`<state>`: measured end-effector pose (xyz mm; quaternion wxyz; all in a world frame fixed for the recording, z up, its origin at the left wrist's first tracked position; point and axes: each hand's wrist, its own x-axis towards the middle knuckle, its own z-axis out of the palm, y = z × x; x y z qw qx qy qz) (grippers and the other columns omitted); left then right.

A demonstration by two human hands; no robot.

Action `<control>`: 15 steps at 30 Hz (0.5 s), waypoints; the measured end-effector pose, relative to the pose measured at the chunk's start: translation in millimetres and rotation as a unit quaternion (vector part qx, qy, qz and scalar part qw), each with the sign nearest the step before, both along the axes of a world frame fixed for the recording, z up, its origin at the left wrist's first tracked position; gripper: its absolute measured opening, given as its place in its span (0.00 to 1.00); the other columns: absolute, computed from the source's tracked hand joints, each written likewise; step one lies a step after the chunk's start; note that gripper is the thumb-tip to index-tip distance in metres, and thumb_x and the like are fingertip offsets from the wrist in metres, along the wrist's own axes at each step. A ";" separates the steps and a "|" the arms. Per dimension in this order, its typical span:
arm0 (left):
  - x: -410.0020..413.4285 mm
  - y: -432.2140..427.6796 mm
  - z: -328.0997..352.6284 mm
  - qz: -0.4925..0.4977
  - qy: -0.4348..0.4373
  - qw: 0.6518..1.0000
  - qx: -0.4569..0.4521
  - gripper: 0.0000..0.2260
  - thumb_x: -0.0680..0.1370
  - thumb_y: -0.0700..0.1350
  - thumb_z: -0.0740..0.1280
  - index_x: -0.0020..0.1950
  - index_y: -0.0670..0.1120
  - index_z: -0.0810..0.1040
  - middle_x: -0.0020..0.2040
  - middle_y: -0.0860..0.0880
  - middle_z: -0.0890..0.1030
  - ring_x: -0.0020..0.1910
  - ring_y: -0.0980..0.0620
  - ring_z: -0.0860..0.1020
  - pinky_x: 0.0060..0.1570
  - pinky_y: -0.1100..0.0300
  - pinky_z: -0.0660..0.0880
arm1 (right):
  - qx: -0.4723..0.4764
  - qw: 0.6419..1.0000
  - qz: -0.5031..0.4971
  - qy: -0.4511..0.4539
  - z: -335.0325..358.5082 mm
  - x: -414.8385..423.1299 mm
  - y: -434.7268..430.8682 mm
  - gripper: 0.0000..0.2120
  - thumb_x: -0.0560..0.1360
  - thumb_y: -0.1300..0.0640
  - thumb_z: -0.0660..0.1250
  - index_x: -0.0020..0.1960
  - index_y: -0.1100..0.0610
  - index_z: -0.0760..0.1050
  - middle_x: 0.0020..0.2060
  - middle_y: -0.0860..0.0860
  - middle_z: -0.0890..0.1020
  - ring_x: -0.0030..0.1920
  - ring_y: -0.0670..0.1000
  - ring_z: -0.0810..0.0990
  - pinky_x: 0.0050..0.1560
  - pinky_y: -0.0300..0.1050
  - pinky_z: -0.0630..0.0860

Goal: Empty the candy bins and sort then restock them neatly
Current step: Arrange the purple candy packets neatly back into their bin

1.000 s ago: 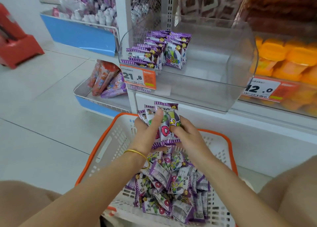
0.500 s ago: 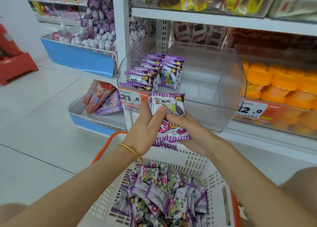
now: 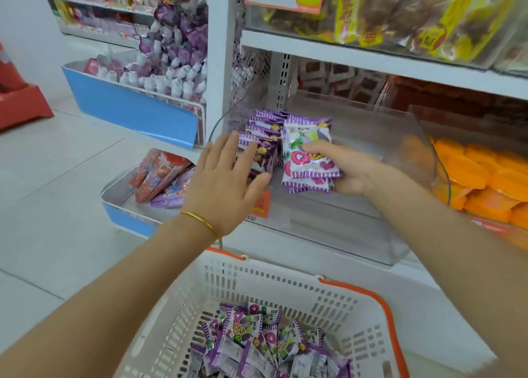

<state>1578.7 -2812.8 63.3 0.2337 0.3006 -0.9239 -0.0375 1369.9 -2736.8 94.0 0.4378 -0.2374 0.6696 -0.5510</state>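
Observation:
My right hand (image 3: 347,167) grips a small stack of purple-and-white candy packets (image 3: 308,154) inside the clear plastic bin (image 3: 380,234) on the shelf. Rows of the same packets (image 3: 264,133) stand upright at the bin's left end. My left hand (image 3: 221,177) is spread with straight fingers against the front of those rows, holding nothing. Below, a white basket with an orange rim (image 3: 285,286) holds a loose pile of the same purple packets (image 3: 265,346).
Orange packets (image 3: 480,183) fill the bin to the right. A blue-fronted tray (image 3: 134,111) with purple and white goods stands to the left, and a lower tray (image 3: 117,194) holds red and purple packs. Brown and yellow snacks (image 3: 400,14) lie on the shelf above.
Both hands lifted the stack of packets from above the basket up into the clear bin. My left hand let go and now lies flat against the standing rows. The view rose.

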 end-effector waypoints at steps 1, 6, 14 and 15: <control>-1.2 -0.7 -5.4 0.000 -0.010 1.000 -0.016 0.35 0.75 0.64 0.40 0.75 0.47 0.62 0.76 0.40 0.58 0.76 0.42 0.53 0.74 0.50 0.42 | 0.020 1.000 0.004 -0.005 -9.4 -4.2 -8.6 0.31 0.68 0.56 0.75 0.68 0.56 0.67 0.55 0.57 0.82 0.52 0.57 0.83 0.55 0.58 0.79; -11.2 -0.8 -19.1 0.008 -0.014 0.999 -0.050 0.32 0.80 0.62 0.41 0.72 0.44 0.69 0.72 0.37 0.67 0.72 0.37 0.64 0.71 0.43 0.52 | 0.019 0.989 -0.045 0.141 -35.2 -13.5 -30.1 0.36 0.68 0.56 0.76 0.68 0.55 0.59 0.60 0.52 0.75 0.57 0.53 0.76 0.57 0.49 0.74; -9.4 -1.8 -18.3 -0.007 0.010 0.999 -0.045 0.33 0.80 0.63 0.40 0.73 0.45 0.67 0.74 0.39 0.63 0.74 0.40 0.60 0.71 0.52 0.43 | 0.133 0.903 -0.034 0.407 -54.5 -12.5 -26.7 0.43 0.63 0.41 0.77 0.68 0.55 0.59 0.62 0.52 0.72 0.62 0.56 0.73 0.60 0.49 0.72; -9.1 -1.8 -18.3 -0.009 0.012 0.999 -0.043 0.33 0.80 0.63 0.40 0.73 0.45 0.67 0.74 0.39 0.63 0.74 0.40 0.59 0.72 0.52 0.42 | 0.140 0.906 -0.038 0.399 -54.3 -13.2 -27.7 0.44 0.63 0.41 0.77 0.69 0.55 0.58 0.64 0.53 0.72 0.63 0.57 0.73 0.61 0.50 0.71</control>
